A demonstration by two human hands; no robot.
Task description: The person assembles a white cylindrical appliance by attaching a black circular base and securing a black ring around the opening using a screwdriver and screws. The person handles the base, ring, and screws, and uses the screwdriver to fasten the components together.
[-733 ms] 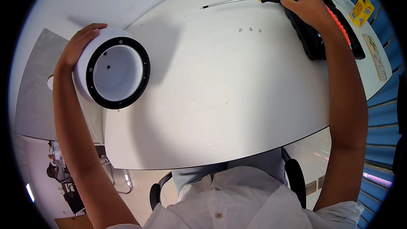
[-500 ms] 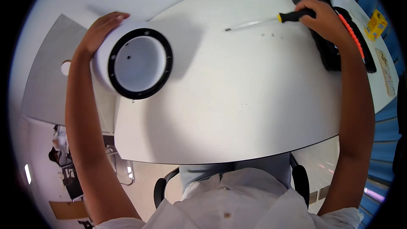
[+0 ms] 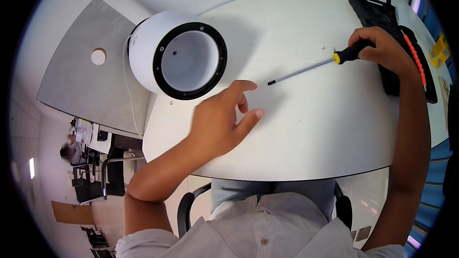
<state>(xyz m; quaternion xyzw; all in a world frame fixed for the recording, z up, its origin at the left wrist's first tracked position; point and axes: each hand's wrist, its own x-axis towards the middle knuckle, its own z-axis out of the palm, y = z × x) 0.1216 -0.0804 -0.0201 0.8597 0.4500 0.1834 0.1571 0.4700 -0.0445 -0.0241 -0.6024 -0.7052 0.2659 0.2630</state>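
My right hand (image 3: pixel 382 50) is closed round the black handle of a screwdriver (image 3: pixel 306 69) with a yellow collar. Its long shaft points left over the white table, ending in a dark tip. Just left of that tip is my left hand (image 3: pixel 222 114), open and holding nothing, with thumb and index finger apart. Beyond it, a white cylinder (image 3: pixel 146 50) lies on its side, its black-rimmed open end facing me. Small screws show round the rim, and a dark hole is visible on the inner wall.
A black tool case (image 3: pixel 370 12) lies open at the right, holding an orange-red strip (image 3: pixel 414 57). Beside it stands a yellow box (image 3: pixel 439 50). Tiny loose parts (image 3: pixel 329 48) rest near the screwdriver. A grey desk (image 3: pixel 71 74) adjoins at the left, crossed by a white cable (image 3: pixel 128 86).
My left hand has let go of the cylinder and moved right and nearer, towards the screwdriver's tip. My right hand still holds the screwdriver. The whole view has shifted slightly.
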